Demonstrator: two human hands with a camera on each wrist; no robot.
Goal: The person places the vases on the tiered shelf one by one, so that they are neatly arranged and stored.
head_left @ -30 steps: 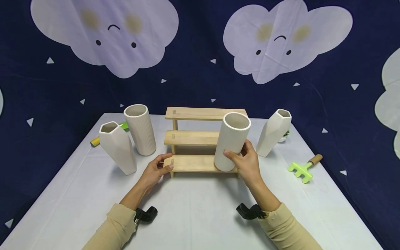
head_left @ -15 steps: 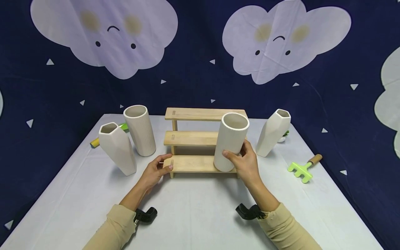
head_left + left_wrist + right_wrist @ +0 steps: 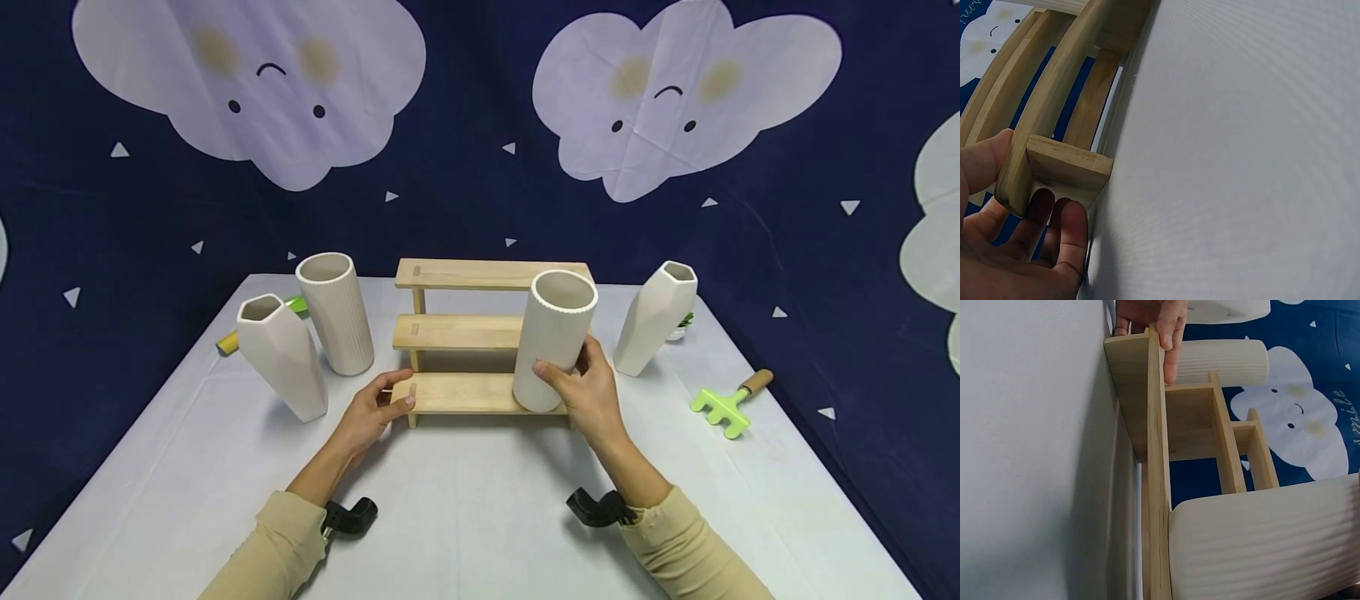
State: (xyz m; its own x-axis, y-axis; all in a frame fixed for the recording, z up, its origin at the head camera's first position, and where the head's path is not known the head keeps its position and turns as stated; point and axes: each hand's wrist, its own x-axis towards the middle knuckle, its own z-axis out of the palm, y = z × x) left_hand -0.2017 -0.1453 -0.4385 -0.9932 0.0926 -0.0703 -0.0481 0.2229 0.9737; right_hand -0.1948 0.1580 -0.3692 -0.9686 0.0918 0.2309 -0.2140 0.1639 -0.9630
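Observation:
A three-step wooden stand (image 3: 457, 392) occupies the middle of the table. My left hand (image 3: 372, 412) holds the left end of its lowest board, the thumb above and the fingers curled beneath, as the left wrist view shows. At the right end of that same board, a white ribbed cylindrical vase (image 3: 551, 342) stands upright, its base right on the wood in the right wrist view. My right hand (image 3: 591, 396) grips the vase low on its right side, thumb across the front. The fingers behind the vase are partly hidden.
To the left stand another ribbed vase (image 3: 341, 317) and a faceted white vase (image 3: 285, 358), with a yellow-handled green tool (image 3: 228, 342) behind. A second faceted vase (image 3: 656, 321), a small potted plant (image 3: 681, 329) and a green hand rake (image 3: 727, 408) are on the right.
The ribbed vase and my right hand have shifted very slightly left since one second ago. My left hand stays at the stand's end.

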